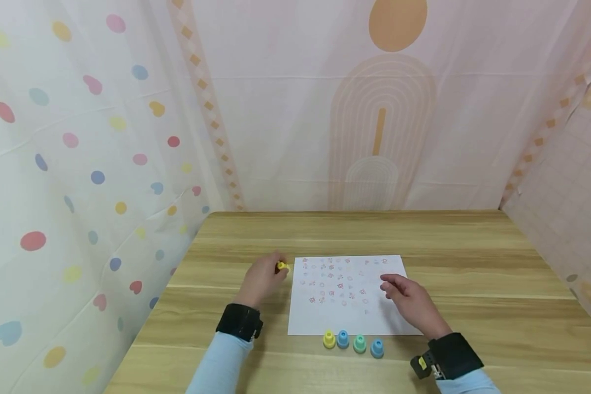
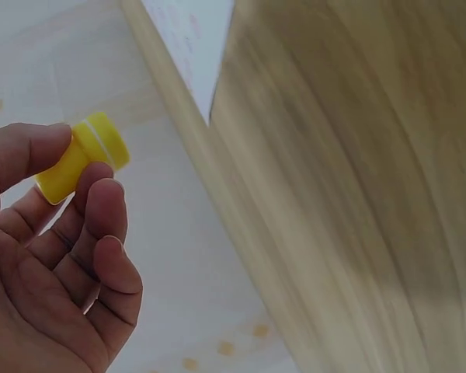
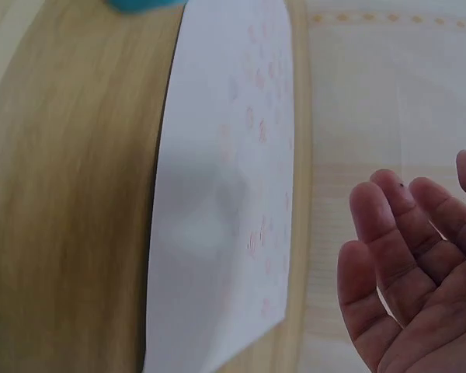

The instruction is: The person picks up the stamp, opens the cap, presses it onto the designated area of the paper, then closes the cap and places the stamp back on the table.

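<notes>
My left hand [image 1: 262,279] pinches a small yellow stamp [image 2: 70,167] between thumb and fingers, just off the left edge of the white paper [image 1: 345,323]. In the left wrist view a pale line rings the stamp near one end, and the other fingers curl loosely beneath. Small red and faint bluish prints cover much of the paper's upper part. Over the paper's right side hovers my right hand [image 1: 413,303], its fingers loosely bent with nothing in them; the right wrist view shows its palm and fingertips [image 3: 369,206].
Along the paper's near edge stand a yellow stamp [image 1: 329,340], a blue stamp [image 1: 342,340], a green stamp [image 1: 359,344] and another blue stamp [image 1: 377,348]. All rest on a wooden table [image 1: 482,262]. Patterned curtains [image 1: 276,109] hang behind it and at both sides.
</notes>
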{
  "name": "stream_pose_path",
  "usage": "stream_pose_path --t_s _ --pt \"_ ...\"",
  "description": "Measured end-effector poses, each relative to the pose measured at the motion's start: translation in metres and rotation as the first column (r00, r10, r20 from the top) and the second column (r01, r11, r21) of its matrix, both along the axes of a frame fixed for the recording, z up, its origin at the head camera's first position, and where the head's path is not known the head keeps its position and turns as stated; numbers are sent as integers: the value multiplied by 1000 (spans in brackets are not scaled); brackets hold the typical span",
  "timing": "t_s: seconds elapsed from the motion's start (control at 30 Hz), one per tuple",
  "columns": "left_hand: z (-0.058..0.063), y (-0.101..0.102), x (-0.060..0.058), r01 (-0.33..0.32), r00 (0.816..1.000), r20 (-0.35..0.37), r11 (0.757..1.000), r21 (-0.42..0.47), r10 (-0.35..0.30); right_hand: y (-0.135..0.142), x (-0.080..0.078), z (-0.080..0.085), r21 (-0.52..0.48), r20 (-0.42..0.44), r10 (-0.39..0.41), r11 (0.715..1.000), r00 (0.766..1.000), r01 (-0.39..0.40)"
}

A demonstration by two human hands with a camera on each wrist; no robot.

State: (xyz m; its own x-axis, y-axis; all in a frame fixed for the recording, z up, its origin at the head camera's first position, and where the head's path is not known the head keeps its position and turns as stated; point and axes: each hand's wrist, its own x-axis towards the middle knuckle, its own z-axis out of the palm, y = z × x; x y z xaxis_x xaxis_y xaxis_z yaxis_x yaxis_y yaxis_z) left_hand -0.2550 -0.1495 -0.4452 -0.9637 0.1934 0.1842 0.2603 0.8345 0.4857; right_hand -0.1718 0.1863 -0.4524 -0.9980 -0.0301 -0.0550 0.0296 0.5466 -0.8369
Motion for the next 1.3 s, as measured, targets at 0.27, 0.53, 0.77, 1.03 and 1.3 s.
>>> stream_pose_path --t_s 0.27,0.53,0.77,1.03,1.3 --pt "-7 -6 0 -8 1000 0 998 -55 8 -1 0 0 237 -71 30 971 997 -12" --pt "-12 -10 -1 -37 998 37 993 -112 42 -1 1 -3 395 -129 71 919 989 -15" --pt "-17 -17 -3 -44 997 51 981 -189 54 0 -1 -7 509 -187 109 861 976 1" --pt "-22 -23 -8 -55 995 64 958 -281 76 0 -1 -5 546 -185 109 838 977 10" --pt "-25 -27 -8 -43 992 105 954 -297 77 0 0 -4 546 -195 117 838 974 9"
